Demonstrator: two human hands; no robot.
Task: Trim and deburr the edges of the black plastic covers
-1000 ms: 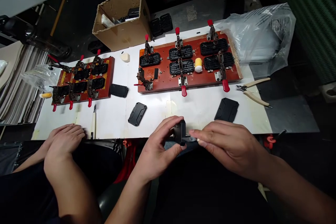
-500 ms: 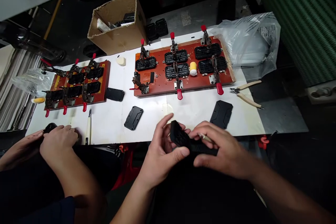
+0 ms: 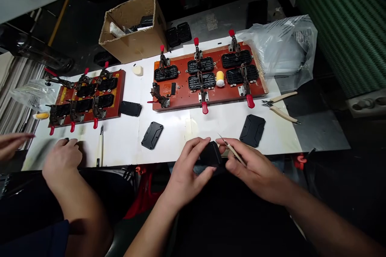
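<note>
My left hand [image 3: 188,170] grips a small black plastic part [image 3: 211,153] at the near edge of the white table [image 3: 126,144]. My right hand [image 3: 256,168] also touches that part and pinches a thin pale-handled pick [image 3: 230,148] whose tip points up and left. Two black covers lie flat on the table, one [image 3: 152,135] left of my hands and one [image 3: 252,130] to the right. Beyond them sits a red clamp fixture [image 3: 208,74] filled with black parts.
A co-worker's hands [image 3: 62,158] work at the left edge beside a pale-handled tool [image 3: 99,150] and a second red fixture [image 3: 86,96]. A cardboard box [image 3: 132,28], a clear plastic bag [image 3: 280,50] and cutters [image 3: 280,104] stand farther back and right.
I have turned the black part from tilted up to lying lower between my hands, and the pick's tip now shows above my right fingers. The co-worker's hands have spread apart.
</note>
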